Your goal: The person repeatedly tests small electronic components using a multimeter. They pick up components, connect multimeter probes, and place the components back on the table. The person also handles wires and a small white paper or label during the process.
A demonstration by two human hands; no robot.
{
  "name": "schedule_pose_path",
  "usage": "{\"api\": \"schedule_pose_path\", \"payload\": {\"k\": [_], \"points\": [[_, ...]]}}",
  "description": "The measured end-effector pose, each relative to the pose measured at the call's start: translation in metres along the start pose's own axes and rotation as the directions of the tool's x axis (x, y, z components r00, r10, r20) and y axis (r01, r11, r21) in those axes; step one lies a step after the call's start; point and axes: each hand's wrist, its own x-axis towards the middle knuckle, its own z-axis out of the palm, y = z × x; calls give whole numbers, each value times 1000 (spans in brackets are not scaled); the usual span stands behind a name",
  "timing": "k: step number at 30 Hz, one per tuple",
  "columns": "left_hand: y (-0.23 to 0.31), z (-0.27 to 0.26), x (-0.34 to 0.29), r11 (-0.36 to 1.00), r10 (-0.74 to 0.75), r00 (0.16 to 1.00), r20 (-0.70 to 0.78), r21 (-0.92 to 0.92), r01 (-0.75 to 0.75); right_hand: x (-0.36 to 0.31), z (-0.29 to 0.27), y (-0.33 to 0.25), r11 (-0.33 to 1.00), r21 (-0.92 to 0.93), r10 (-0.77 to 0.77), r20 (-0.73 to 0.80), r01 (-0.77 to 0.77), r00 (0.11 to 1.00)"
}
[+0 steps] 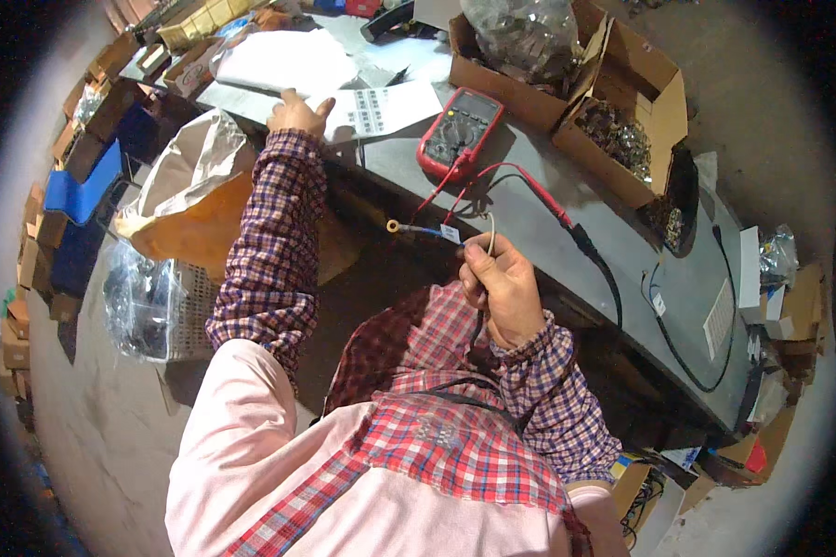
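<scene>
My right hand [503, 283] is closed in a pinch on a thin cable. From its fingers a blue wire [425, 230] with a white tag runs left to a brass ring terminal [393, 226], and a pale wire [491, 227] sticks up. My left hand [297, 113] reaches to the bench's near edge with thumb and fingers apart, beside a printed sheet [372, 110] and a stack of white paper [288, 61]. Between the hands, farther back, lies a red and grey multimeter [460, 130]. Its red probe [548, 200] and black probe [593, 255] lie toward the right.
Another black cable [683, 357] with a white tag curves over the bench [529, 162] at right. Cardboard boxes [659, 70] of metal parts stand at the back right. Left of my arm are a cloth-lined bag [181, 190] and a white plastic basket [190, 311].
</scene>
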Motion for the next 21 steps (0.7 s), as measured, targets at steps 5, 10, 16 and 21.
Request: {"api": "schedule_pose_path", "payload": {"k": [5, 10, 16, 21], "points": [[-30, 42, 36, 889, 280, 955, 102, -402, -218, 1, -2, -1, 999, 32, 13, 22, -14, 1000], [-5, 13, 23, 512, 114, 947, -300, -799, -315, 3, -5, 2, 999, 36, 19, 7, -19, 1000], [15, -2, 54, 560, -381, 904, -193, -827, 59, 2, 1, 4, 999, 34, 16, 1, -16, 1000], [46, 18, 22, 842, -376, 728, -573, -539, 11, 2, 1, 5, 1000, 30, 0, -21, 0, 1000]]}}
